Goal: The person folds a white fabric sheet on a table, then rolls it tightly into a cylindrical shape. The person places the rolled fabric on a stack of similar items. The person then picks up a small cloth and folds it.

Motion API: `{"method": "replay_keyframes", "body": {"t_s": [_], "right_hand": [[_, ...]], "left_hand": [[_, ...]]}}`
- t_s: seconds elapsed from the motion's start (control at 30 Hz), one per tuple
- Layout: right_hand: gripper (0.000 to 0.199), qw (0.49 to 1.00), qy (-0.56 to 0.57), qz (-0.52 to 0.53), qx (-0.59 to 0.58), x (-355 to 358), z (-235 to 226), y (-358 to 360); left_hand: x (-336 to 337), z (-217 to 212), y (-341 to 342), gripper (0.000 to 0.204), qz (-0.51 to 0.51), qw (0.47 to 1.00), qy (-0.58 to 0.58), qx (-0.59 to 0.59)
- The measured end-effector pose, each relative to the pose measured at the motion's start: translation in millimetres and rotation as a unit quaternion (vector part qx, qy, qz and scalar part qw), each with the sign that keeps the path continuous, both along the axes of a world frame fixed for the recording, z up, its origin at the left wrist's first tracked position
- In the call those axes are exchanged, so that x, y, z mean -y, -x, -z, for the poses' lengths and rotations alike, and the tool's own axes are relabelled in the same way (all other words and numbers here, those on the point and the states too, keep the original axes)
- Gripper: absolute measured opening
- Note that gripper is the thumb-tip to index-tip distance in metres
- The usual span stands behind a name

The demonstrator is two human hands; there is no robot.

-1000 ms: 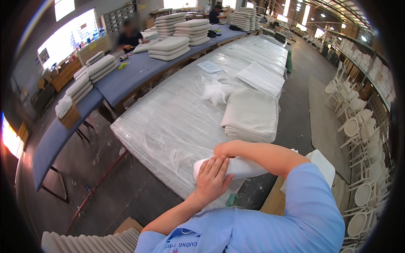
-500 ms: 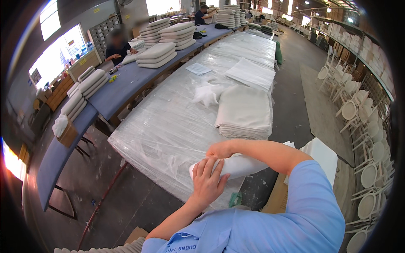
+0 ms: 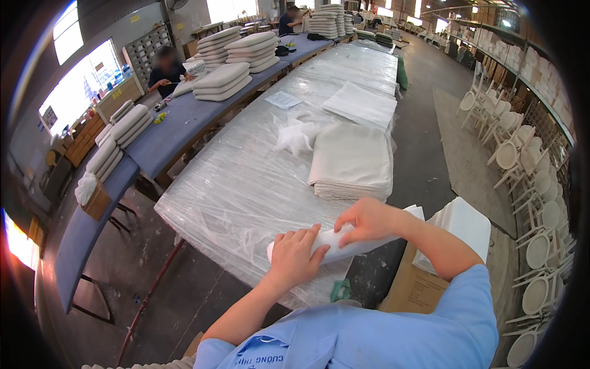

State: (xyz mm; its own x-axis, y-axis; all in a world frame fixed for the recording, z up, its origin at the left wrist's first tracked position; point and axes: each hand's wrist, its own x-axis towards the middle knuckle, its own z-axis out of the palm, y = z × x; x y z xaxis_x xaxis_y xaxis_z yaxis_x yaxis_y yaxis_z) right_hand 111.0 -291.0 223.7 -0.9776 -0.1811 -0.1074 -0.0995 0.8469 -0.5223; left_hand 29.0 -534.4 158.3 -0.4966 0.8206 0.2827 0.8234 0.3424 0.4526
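Note:
A long white padded bundle (image 3: 369,246) lies across the near end of the plastic-covered table (image 3: 215,178); its exact kind I cannot make out. My left hand (image 3: 294,258) holds its left end, fingers laid over the top and thumb on the near side. Over its middle, my right hand (image 3: 375,221) is bent, with thumb and forefinger gripping the top surface. A neat stack of off-white fabric pieces (image 3: 351,157) rests just beyond my right hand. Left of that stack is a crumpled white scrap (image 3: 297,136).
More white pieces (image 3: 461,230) are piled on a cardboard box (image 3: 418,289) at my right. Flat white sheets (image 3: 361,103) lie farther up the table. A blue bench (image 3: 178,129) with stacked cushions (image 3: 222,82) runs left, where a person works. White chairs (image 3: 507,157) line the right.
My right hand has moved right along the bundle, away from my left hand, and its fingers now show. The left hand has shifted slightly left, still on the bundle's end.

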Motion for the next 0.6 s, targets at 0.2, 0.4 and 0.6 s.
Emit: {"method": "replay_keyframes", "body": {"t_s": [0.2, 0.4, 0.6], "right_hand": [[0.034, 0.998, -0.020, 0.064, -0.013, 5, 24, -15], [0.034, 0.997, 0.029, 0.065, 0.033, 0, 16, 4], [0.035, 0.995, 0.035, 0.092, 0.026, -2, 37, 15]], "left_hand": [[-11, 1, 14, 0.037, 0.030, 0.997, -0.032, 0.066], [-13, 6, 5, 0.027, -0.047, 0.987, -0.075, 0.135], [-19, 1, 10, 0.021, -0.082, 0.982, -0.046, 0.166]]}}
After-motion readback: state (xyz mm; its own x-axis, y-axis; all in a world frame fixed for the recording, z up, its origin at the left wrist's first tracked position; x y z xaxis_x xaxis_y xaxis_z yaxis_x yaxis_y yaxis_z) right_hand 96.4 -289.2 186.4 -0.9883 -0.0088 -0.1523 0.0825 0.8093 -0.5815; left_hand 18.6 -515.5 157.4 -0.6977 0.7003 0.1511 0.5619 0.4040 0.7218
